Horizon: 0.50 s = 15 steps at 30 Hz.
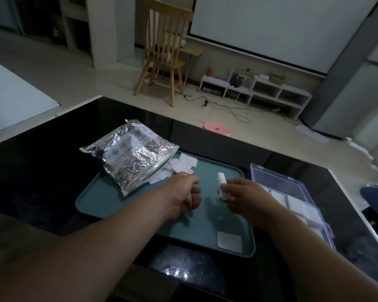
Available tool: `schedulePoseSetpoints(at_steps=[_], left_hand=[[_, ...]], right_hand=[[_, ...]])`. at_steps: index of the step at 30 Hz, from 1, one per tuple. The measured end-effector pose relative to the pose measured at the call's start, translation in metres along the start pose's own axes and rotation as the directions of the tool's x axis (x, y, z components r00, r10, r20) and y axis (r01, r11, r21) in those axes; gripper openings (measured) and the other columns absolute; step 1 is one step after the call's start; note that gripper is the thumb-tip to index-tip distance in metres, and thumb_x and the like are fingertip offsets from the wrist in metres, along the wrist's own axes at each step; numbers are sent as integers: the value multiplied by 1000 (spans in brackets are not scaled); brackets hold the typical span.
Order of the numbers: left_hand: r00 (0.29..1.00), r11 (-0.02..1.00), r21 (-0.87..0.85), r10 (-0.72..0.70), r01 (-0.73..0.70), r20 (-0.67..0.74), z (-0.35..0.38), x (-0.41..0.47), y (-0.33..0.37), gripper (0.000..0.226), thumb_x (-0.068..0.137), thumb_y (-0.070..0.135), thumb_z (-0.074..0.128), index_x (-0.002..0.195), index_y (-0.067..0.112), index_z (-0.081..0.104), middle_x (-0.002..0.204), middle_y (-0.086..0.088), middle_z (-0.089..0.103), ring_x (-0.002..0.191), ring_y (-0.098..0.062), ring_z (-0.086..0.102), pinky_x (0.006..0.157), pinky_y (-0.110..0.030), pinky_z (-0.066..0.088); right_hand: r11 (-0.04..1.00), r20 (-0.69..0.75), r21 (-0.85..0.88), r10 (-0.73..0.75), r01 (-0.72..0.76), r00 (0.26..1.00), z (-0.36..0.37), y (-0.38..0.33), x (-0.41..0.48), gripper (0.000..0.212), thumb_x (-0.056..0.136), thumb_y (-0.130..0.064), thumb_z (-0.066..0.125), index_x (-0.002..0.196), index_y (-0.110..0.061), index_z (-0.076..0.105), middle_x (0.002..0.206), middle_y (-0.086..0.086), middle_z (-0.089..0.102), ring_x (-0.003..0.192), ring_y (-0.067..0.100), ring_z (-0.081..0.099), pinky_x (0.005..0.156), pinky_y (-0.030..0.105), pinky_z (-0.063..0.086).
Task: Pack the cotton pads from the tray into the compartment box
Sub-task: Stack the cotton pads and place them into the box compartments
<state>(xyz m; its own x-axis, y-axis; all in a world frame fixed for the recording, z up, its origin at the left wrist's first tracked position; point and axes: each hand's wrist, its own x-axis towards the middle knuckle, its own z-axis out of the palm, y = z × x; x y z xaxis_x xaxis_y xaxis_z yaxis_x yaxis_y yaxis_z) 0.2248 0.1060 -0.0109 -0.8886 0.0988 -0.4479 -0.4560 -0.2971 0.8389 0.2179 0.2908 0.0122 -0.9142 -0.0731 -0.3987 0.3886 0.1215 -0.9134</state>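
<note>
TWO HANDS OVER THE TRAY: My right hand [244, 197] pinches a stack [221, 183] of white cotton pads. It stands on edge above the middle of the teal tray [109, 199], with my thumb and fingers curled round its lower half and the upper half sticking out clear of them. My left hand [183, 192] hovers just beside it over the tray, back of the hand up and fingers curled under. A pale sliver shows among those fingers, but the blur keeps me from telling whether that hand grips anything.

A heap [183, 163] of loose pads lies at the tray's far edge, partly under a crumpled foil bag [131, 155]. The bag rests across the tray's far left corner and reaches out over the black table [42, 160]. One pad [229, 241] lies flat on its own in the tray's near right corner.

The clear plastic box [271, 177] sits on the table just right of the tray. White pads, the packed ones [297, 203], fill the compartments toward me, and my right forearm crosses in front of its near end.

Beyond the table, on a pale floor, stand a wooden chair [164, 46], a pink stool [216, 128] and a low white shelf [255, 90] along the wall.
</note>
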Motion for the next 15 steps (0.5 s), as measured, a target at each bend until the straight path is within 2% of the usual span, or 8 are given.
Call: schedulePoseSetpoints(at_steps=[2, 4, 6, 8, 10, 12, 14, 15], left_hand=[[990, 1000, -19, -9, 12, 143, 7, -9, -3, 13, 101, 24, 61, 106, 15, 53, 99, -17, 50, 66, -22, 53, 50, -25, 49], [958, 998, 49, 10, -26, 287, 19, -18, -7, 17, 100, 35, 64, 105, 18, 63, 98, -13, 60, 73, -21, 62, 56, -26, 51], [939, 989, 112, 49, -93, 341, 26, -26, -10, 24, 102, 32, 60, 84, 21, 71, 77, -2, 65, 64, -13, 63, 55, -23, 48], [956, 990, 91, 80, -110, 282, 28, -26, -5, 36, 103, 16, 53, 69, 17, 65, 58, 1, 58, 49, -9, 55, 48, -20, 42], [979, 998, -6, 55, -55, 197, 24, -20, -5, 23, 100, 5, 44, 84, 20, 54, 64, -4, 51, 53, -14, 50, 45, -18, 35], [994, 998, -53, 38, -33, 102, 14, -18, -2, 26, 95, 1, 43, 104, 24, 52, 75, -6, 44, 61, -16, 45, 48, -20, 38], [999, 999, -25, 38, -38, 2, 4, -17, 2, 32, 97, 8, 52, 120, 30, 56, 83, -5, 47, 61, -18, 51, 48, -22, 50], [999, 999, -30, 33, -33, 0, 1, -18, 6, 27, 98, 15, 57, 120, 31, 58, 85, -5, 47, 61, -17, 53, 48, -24, 53]], right_hand=[[1000, -2, -10, -27, 27, 1000, -1, 0, -21, 15, 97, -10, 69, 106, 1, 62, 94, 21, 64, 70, 22, 58, 61, 31, 43], [969, -70, -230, -108, 90, 992, 6, 2, -32, 18, 96, -19, 72, 104, -4, 64, 88, 13, 71, 72, 21, 64, 64, 33, 48], [862, -71, -475, -240, 179, 968, 18, 7, -39, 17, 93, -26, 74, 98, -11, 69, 82, 5, 75, 74, 20, 70, 69, 38, 55], [795, -30, -553, -316, 248, 948, 21, 4, -44, 11, 93, -29, 73, 91, -18, 73, 83, 1, 76, 79, 18, 72, 74, 41, 56], [753, -10, -603, -335, 262, 942, 10, 0, -50, 10, 94, -33, 72, 95, -23, 74, 88, -4, 75, 85, 15, 71, 78, 39, 56], [572, 52, -784, -328, 242, 943, -7, 0, -54, 13, 93, -34, 74, 104, -27, 74, 97, -11, 73, 91, 10, 69, 83, 32, 57], [343, 151, -914, -204, 215, 967, -14, 10, -58, 28, 91, -36, 76, 117, -27, 70, 109, -9, 70, 99, 12, 68, 90, 31, 55], [255, 181, -943, -138, 212, 974, -14, 18, -59, 35, 89, -38, 76, 121, -28, 68, 114, -5, 69, 103, 16, 67, 91, 32, 54]])
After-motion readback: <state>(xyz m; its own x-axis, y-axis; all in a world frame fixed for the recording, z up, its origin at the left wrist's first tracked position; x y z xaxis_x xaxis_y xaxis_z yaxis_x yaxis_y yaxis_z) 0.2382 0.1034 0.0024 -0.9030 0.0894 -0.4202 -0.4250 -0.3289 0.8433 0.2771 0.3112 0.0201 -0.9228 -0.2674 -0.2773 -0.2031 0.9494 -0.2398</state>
